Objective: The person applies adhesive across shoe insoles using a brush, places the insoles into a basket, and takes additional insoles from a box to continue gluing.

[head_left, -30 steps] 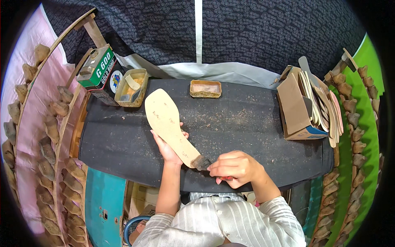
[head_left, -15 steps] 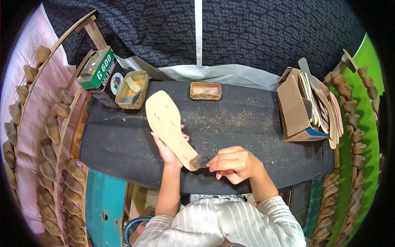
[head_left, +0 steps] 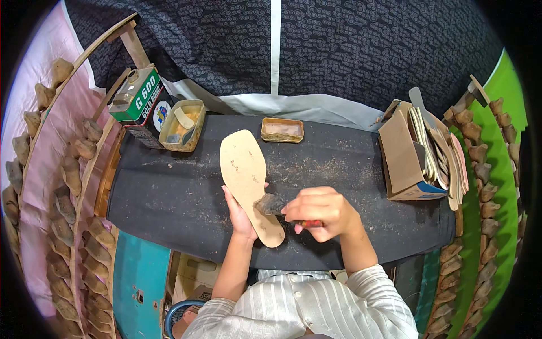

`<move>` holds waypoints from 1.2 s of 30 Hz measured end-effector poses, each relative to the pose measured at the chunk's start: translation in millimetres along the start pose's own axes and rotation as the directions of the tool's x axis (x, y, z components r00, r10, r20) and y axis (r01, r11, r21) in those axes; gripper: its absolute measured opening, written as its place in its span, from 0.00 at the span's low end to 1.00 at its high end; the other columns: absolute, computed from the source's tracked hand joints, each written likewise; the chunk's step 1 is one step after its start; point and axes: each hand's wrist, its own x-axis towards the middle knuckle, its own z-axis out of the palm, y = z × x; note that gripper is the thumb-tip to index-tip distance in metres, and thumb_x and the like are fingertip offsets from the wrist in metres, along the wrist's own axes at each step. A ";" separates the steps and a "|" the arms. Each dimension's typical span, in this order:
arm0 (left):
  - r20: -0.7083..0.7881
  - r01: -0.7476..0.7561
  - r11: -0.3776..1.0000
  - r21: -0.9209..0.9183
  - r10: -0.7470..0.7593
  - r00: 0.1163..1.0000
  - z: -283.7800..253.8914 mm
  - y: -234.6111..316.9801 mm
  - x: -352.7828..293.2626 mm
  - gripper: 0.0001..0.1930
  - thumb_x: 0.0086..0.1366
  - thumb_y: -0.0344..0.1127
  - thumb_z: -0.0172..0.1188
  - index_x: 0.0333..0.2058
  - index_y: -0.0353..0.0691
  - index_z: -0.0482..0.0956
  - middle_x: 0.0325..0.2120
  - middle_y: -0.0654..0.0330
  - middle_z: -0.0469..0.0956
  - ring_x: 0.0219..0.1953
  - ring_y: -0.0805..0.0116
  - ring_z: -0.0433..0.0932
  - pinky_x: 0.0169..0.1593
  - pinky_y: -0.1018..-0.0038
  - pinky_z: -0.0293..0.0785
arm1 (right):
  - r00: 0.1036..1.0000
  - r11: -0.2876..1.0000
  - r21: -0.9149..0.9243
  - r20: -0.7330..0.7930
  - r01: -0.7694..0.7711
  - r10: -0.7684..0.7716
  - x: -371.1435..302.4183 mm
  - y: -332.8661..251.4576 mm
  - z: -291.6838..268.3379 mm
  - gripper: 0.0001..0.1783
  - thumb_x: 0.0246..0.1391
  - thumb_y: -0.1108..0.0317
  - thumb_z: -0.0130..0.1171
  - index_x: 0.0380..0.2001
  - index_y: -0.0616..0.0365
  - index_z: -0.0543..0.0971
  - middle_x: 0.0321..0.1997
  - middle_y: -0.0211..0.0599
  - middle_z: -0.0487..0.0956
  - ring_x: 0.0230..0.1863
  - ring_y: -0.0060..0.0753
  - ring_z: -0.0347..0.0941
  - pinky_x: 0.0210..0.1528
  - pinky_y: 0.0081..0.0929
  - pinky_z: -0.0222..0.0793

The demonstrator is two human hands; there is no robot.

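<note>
My left hand is closed round the edges of a tan shoe insole, holding it up over the table with its broad end pointing away from me. Small dark specks dot the insole's surface. In my right hand is a brush with a red handle; its dark, frayed bristles touch the insole's narrow middle. Some fingers of the left hand are hidden beneath the insole.
A dark cloth with scattered crumbs covers the table. At the back stand a metal can, a tub with scraps and a shallow tin. A cardboard box of insoles is at right. Racks of wooden shoe lasts flank both sides.
The insole has shifted right and turned more upright. The brush has moved from its narrow heel end up to its middle, the right hand rising slightly with it.
</note>
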 end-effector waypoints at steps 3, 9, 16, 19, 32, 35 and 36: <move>0.021 -0.004 0.999 0.045 0.003 1.000 -6.7 -0.6 -0.3 0.38 0.63 0.69 0.27 0.54 0.43 0.65 0.39 0.54 0.74 0.35 0.66 0.75 0.38 0.70 0.74 | 0.998 0.998 0.025 -0.029 -0.056 0.056 1.5 -1.9 -6.8 0.16 0.26 0.82 0.61 0.27 0.60 0.77 0.29 0.38 0.79 0.28 0.38 0.75 0.29 0.29 0.72; 0.166 0.093 0.996 0.013 -0.093 0.982 5.5 -1.6 -8.8 0.39 0.63 0.70 0.26 0.52 0.41 0.66 0.38 0.55 0.75 0.29 0.67 0.75 0.34 0.71 0.74 | 0.968 0.953 -0.299 -0.250 -0.041 -0.037 7.7 11.5 -17.6 0.15 0.29 0.80 0.63 0.29 0.61 0.78 0.33 0.41 0.79 0.27 0.39 0.74 0.28 0.29 0.71; -0.104 0.050 0.998 -0.029 -0.053 0.993 19.6 2.3 -9.9 0.38 0.63 0.69 0.27 0.53 0.41 0.66 0.40 0.55 0.75 0.31 0.67 0.75 0.34 0.71 0.73 | 0.999 0.999 -0.054 -0.051 -0.008 0.005 0.1 -8.5 -14.2 0.05 0.35 0.75 0.62 0.22 0.62 0.79 0.26 0.41 0.80 0.23 0.35 0.75 0.24 0.24 0.69; 0.215 0.129 0.989 0.076 -0.142 0.966 -6.6 2.9 -7.3 0.39 0.64 0.68 0.27 0.54 0.40 0.65 0.41 0.54 0.75 0.31 0.66 0.76 0.35 0.72 0.74 | 0.980 0.993 -0.116 -0.198 -0.028 0.005 5.4 -3.6 -22.0 0.12 0.31 0.79 0.63 0.27 0.63 0.77 0.29 0.43 0.78 0.27 0.38 0.76 0.29 0.27 0.71; 0.206 0.177 0.965 0.194 -0.216 0.954 2.3 -0.9 -15.8 0.40 0.63 0.69 0.25 0.53 0.39 0.68 0.39 0.55 0.76 0.31 0.69 0.76 0.35 0.73 0.75 | 0.934 0.866 -0.500 -0.318 -0.019 -0.164 12.2 -1.7 -2.4 0.18 0.25 0.80 0.64 0.29 0.61 0.78 0.36 0.41 0.78 0.26 0.37 0.73 0.27 0.27 0.71; 0.209 0.168 0.963 0.210 -0.212 0.955 4.0 -0.1 -16.1 0.40 0.63 0.69 0.25 0.53 0.39 0.68 0.39 0.56 0.76 0.31 0.69 0.76 0.35 0.73 0.74 | 0.891 0.875 -0.481 -0.418 -0.049 -0.180 10.8 -5.7 -2.7 0.17 0.26 0.79 0.64 0.28 0.62 0.78 0.35 0.41 0.78 0.26 0.37 0.74 0.27 0.26 0.71; 0.211 0.155 0.962 0.223 -0.203 0.956 5.2 0.4 -15.7 0.40 0.63 0.69 0.25 0.53 0.39 0.68 0.39 0.56 0.76 0.31 0.69 0.76 0.35 0.73 0.74 | 0.892 0.882 -0.470 -0.412 -0.036 -0.183 11.0 -7.0 -0.5 0.16 0.27 0.79 0.64 0.28 0.62 0.79 0.35 0.41 0.79 0.26 0.37 0.75 0.27 0.26 0.72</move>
